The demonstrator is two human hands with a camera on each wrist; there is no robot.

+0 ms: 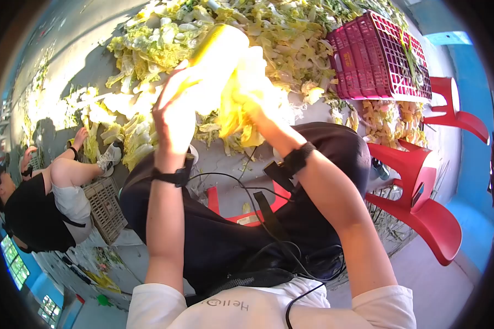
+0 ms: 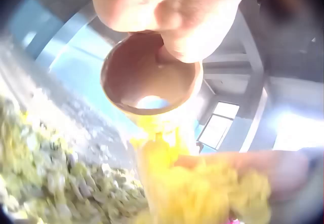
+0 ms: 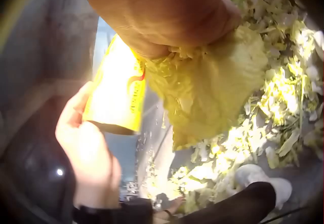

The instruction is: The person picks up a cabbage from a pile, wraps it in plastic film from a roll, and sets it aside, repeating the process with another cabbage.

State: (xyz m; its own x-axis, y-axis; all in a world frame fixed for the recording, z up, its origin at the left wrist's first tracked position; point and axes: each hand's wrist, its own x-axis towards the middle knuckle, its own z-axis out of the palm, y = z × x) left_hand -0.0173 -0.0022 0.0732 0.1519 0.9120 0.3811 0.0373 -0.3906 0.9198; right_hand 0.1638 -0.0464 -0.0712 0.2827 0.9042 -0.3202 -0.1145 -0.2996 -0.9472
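Note:
My left hand (image 1: 174, 112) grips a yellow cylindrical tube (image 1: 219, 52), which is brightly overexposed in the head view. The left wrist view shows the near end of the tube (image 2: 114, 90) hollow, with the thumb of the left hand (image 2: 174, 14) over its rim. Printing shows on the side of the tube (image 3: 121, 92) in the right wrist view. Close beside it, my right hand (image 3: 162, 19) holds a bunch of yellow cabbage leaves (image 3: 217, 90) by one end. The right fingertips are partly hidden by the leaves and glare.
Loose cabbage leaves (image 1: 291, 41) cover the floor ahead. A pink crate (image 1: 362, 60) stands at the front right, and red chairs (image 1: 431, 219) are at the right. At the left, a person in black (image 1: 44, 214) sits by a beige crate (image 1: 105, 211). Cables cross my lap.

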